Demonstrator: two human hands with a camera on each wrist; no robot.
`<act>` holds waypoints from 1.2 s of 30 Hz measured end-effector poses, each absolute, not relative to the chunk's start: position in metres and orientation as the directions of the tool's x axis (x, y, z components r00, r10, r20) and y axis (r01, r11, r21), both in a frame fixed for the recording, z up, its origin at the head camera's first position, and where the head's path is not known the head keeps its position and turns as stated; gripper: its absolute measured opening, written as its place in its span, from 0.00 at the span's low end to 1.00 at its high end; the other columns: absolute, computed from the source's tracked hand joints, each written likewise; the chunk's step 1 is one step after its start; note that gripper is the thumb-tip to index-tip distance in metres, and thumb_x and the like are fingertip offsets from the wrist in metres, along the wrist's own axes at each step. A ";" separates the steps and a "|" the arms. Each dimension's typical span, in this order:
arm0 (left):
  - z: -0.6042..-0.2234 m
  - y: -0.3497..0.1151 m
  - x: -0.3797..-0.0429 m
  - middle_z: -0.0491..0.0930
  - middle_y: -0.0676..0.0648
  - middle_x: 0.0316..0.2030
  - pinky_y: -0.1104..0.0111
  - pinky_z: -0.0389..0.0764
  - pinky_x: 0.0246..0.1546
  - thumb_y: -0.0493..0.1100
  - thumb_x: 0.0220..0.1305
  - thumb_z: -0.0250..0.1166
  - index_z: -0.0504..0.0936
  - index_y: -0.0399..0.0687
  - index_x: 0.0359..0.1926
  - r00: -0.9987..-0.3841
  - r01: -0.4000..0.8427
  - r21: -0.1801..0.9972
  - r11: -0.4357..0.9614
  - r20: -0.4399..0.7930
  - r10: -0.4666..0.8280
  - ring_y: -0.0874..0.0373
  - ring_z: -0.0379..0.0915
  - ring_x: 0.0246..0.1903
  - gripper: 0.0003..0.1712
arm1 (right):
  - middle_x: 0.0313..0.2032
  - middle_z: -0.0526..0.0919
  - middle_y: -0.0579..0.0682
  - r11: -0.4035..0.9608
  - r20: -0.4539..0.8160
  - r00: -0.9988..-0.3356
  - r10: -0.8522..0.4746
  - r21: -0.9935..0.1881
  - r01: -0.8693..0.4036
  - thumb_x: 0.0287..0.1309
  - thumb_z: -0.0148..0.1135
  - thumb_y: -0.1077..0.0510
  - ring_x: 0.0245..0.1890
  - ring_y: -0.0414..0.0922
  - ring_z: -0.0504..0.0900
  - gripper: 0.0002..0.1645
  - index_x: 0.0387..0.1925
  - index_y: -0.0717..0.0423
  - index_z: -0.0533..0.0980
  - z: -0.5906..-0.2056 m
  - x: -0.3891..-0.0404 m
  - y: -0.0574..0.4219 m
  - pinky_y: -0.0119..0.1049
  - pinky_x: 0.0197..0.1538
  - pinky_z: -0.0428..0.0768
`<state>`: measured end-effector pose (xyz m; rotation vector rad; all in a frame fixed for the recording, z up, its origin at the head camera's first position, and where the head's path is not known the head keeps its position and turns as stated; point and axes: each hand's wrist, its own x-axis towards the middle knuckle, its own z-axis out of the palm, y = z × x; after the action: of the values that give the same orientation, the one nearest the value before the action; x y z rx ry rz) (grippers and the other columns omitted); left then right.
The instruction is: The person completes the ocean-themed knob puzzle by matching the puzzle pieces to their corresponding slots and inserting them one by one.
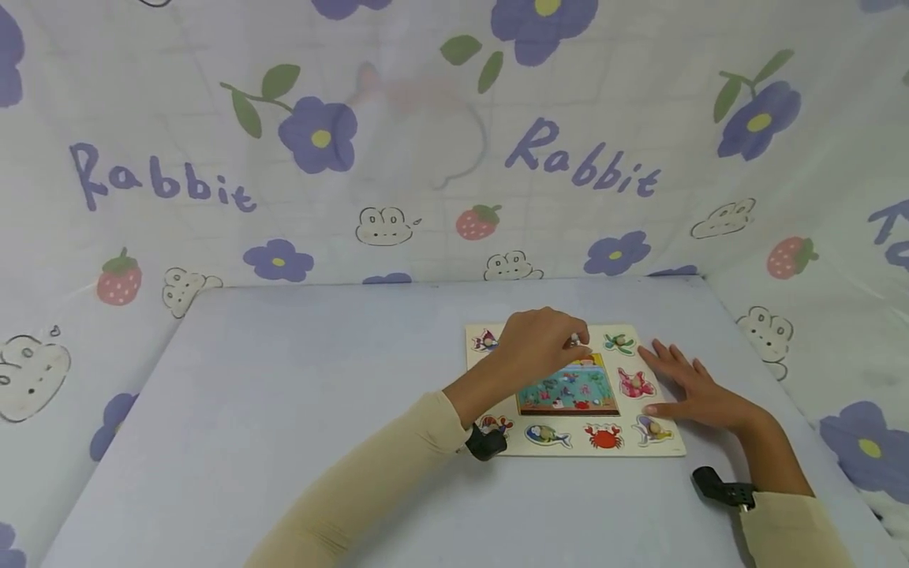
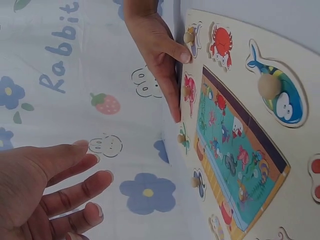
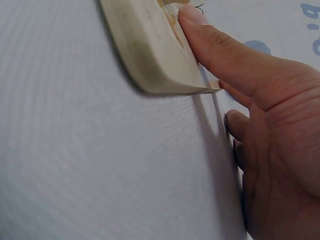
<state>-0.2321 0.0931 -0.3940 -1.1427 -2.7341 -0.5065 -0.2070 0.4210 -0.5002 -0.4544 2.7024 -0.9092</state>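
A wooden peg puzzle board (image 1: 578,446) with sea-animal pieces lies on the table. Above its upper part is my left hand (image 1: 537,347), fingers loosely bent. The left wrist view shows that hand (image 2: 55,195) apart from the board, nothing between thumb and fingers. My right hand (image 1: 699,398) rests at the board's right edge with fingers spread; its thumb (image 3: 220,50) lies on the board's border in the right wrist view. A red crab piece (image 1: 604,436) and a blue fish piece (image 2: 285,97) with a round knob sit along the near side.
An aquarium picture (image 1: 568,390) fills the board's middle. The pale table (image 1: 284,394) extends to the left. Behind and beside it hang white curtains (image 1: 412,158) printed with flowers, strawberries and the word Rabbit. Black wrist cameras (image 1: 487,443) are worn on both wrists.
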 end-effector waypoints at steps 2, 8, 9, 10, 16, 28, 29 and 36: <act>-0.393 0.089 -0.230 0.85 0.63 0.31 0.77 0.68 0.19 0.56 0.69 0.66 0.89 0.62 0.47 -0.705 0.709 0.252 0.659 0.251 0.663 0.74 0.70 0.26 0.12 | 0.79 0.34 0.67 0.760 -0.142 -0.919 -0.367 -0.616 -0.208 0.54 0.73 0.42 0.76 0.68 0.24 0.63 0.81 0.48 0.46 -0.500 -0.207 0.422 0.69 0.68 0.22; -0.389 0.074 -0.225 0.78 0.63 0.25 0.75 0.65 0.17 0.56 0.70 0.65 0.88 0.62 0.49 -0.719 0.694 0.276 0.665 0.232 0.655 0.70 0.68 0.23 0.13 | 0.79 0.34 0.67 0.766 -0.142 -0.918 -0.371 -0.605 -0.216 0.55 0.73 0.42 0.76 0.68 0.24 0.63 0.81 0.48 0.45 -0.496 -0.208 0.423 0.67 0.69 0.21; -0.389 0.071 -0.224 0.76 0.63 0.24 0.75 0.65 0.17 0.56 0.71 0.65 0.88 0.62 0.49 -0.721 0.692 0.281 0.665 0.232 0.653 0.69 0.68 0.22 0.12 | 0.79 0.34 0.67 0.764 -0.139 -0.918 -0.372 -0.607 -0.219 0.56 0.73 0.43 0.76 0.68 0.24 0.63 0.81 0.48 0.44 -0.495 -0.208 0.424 0.67 0.69 0.21; -0.388 0.067 -0.224 0.76 0.63 0.23 0.75 0.64 0.17 0.56 0.71 0.65 0.88 0.61 0.49 -0.725 0.688 0.292 0.664 0.232 0.649 0.68 0.67 0.22 0.12 | 0.78 0.34 0.67 0.763 -0.134 -0.918 -0.374 -0.608 -0.222 0.56 0.73 0.43 0.76 0.68 0.24 0.63 0.81 0.49 0.44 -0.494 -0.208 0.424 0.67 0.69 0.21; -0.393 0.044 -0.223 0.79 0.62 0.27 0.74 0.67 0.21 0.55 0.69 0.67 0.88 0.62 0.47 -0.755 0.655 0.321 0.684 0.225 0.616 0.66 0.69 0.26 0.11 | 0.78 0.34 0.67 0.747 -0.125 -0.916 -0.382 -0.625 -0.226 0.55 0.72 0.44 0.76 0.68 0.24 0.63 0.81 0.50 0.44 -0.492 -0.207 0.424 0.67 0.68 0.20; -0.406 -0.007 -0.217 0.82 0.60 0.31 0.71 0.71 0.27 0.54 0.68 0.68 0.89 0.60 0.48 -0.822 0.564 0.369 0.739 0.164 0.545 0.63 0.73 0.32 0.12 | 0.78 0.34 0.68 0.753 -0.137 -0.919 -0.371 -0.623 -0.211 0.54 0.72 0.43 0.76 0.69 0.24 0.63 0.81 0.51 0.45 -0.495 -0.205 0.419 0.69 0.68 0.21; -0.408 -0.011 -0.216 0.82 0.60 0.31 0.71 0.71 0.27 0.54 0.68 0.69 0.89 0.60 0.48 -0.827 0.556 0.370 0.744 0.158 0.539 0.63 0.73 0.32 0.11 | 0.78 0.34 0.68 0.753 -0.137 -0.918 -0.371 -0.623 -0.211 0.54 0.72 0.43 0.76 0.69 0.24 0.63 0.81 0.51 0.45 -0.495 -0.205 0.419 0.69 0.68 0.21; -0.423 -0.035 -0.208 0.82 0.60 0.30 0.70 0.71 0.25 0.53 0.67 0.70 0.89 0.61 0.46 -0.856 0.505 0.382 0.774 0.108 0.506 0.62 0.72 0.31 0.09 | 0.78 0.34 0.67 0.754 -0.144 -0.915 -0.376 -0.622 -0.212 0.54 0.72 0.43 0.76 0.68 0.24 0.63 0.81 0.50 0.45 -0.498 -0.206 0.418 0.68 0.68 0.20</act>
<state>-0.2083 -0.0348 -0.4229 -0.8431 -2.9595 -0.6364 -0.2059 0.4181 -0.4982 -0.4599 2.6921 -0.9081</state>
